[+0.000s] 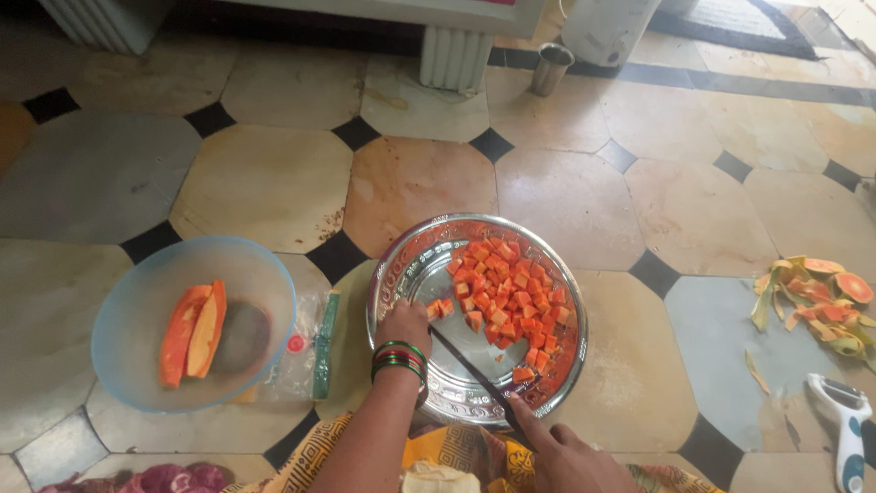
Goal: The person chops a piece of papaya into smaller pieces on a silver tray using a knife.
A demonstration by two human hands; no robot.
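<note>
The left hand (404,326) pinches an orange papaya piece (441,309) inside the round steel plate (411,274); the right hand (561,456) grips a dark-bladed knife (470,370) just beside it.

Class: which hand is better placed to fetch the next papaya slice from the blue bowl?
Probably the left hand: it sits at the steel plate's left edge, on the blue bowl's side. The right hand grips the knife.
</note>
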